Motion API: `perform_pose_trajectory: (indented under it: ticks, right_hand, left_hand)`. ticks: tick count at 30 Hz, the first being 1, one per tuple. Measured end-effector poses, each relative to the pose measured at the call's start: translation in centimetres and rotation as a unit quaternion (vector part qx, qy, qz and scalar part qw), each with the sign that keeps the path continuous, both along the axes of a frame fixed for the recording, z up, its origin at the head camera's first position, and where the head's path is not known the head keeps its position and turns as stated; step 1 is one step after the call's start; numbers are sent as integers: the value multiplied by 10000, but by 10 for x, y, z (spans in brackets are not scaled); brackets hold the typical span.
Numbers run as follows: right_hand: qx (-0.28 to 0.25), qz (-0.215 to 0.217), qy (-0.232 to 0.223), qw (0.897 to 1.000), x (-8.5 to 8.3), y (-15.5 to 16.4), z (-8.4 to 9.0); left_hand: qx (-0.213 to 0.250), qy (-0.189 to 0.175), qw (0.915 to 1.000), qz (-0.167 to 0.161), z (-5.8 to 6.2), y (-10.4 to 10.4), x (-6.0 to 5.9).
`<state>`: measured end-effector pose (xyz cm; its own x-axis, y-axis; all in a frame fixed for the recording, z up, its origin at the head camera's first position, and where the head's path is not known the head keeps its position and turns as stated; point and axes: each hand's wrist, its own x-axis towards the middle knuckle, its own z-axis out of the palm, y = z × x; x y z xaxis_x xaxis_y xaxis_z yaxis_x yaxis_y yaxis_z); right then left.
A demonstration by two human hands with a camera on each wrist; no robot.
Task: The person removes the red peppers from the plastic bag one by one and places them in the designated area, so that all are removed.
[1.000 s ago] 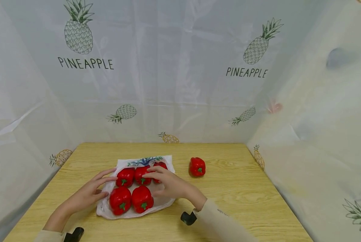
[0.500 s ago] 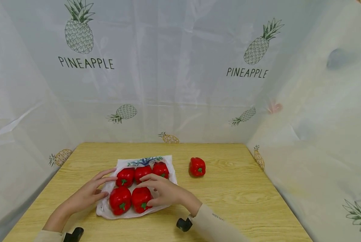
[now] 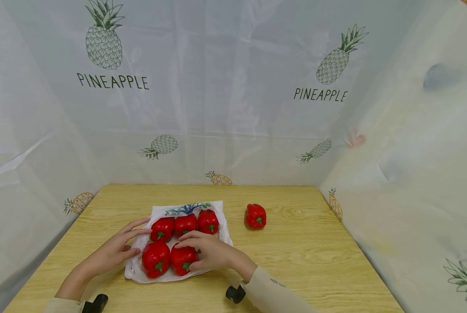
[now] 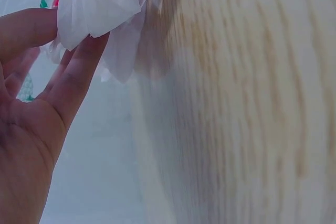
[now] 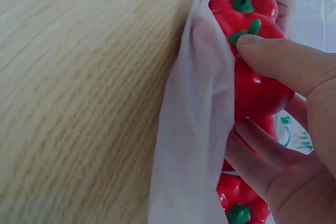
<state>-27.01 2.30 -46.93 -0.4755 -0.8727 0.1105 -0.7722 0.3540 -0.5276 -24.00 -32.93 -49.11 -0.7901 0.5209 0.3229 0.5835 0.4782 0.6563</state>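
Several red bell peppers with green stems lie on a white plastic bag bearing a blue and green print. My right hand grips the front-right bell pepper. In the right wrist view the thumb presses by its stem, and the fingers curve along its side. My left hand rests against the bag's left edge, fingers spread and fairly straight. Its nearest bell peppers are the back-left one and the front-left one. In the left wrist view bag folds hide its fingertips.
A single bell pepper stands apart on the wooden table, right of the bag. Two more, back-middle and back-right, lie on the bag. A pineapple-print curtain encloses the table's back and sides.
My right hand has moved from the back-right bell pepper down and left to the front-right one and taken hold of it. The bag's right edge spreads wider. My left hand stays put.
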Motion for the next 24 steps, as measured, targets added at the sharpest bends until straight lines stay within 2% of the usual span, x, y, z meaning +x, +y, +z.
perform_pose_trajectory:
  ticks: [9,24]
  right_hand:
    - [75,-21,180,9998,0,-1,-4]
    - [-51,-290,139,9995,0,0,-6]
  left_hand:
    - [-21,-32,10000,25,-2,-1,-1]
    - [24,-24,10000,-24,-2,-2,0]
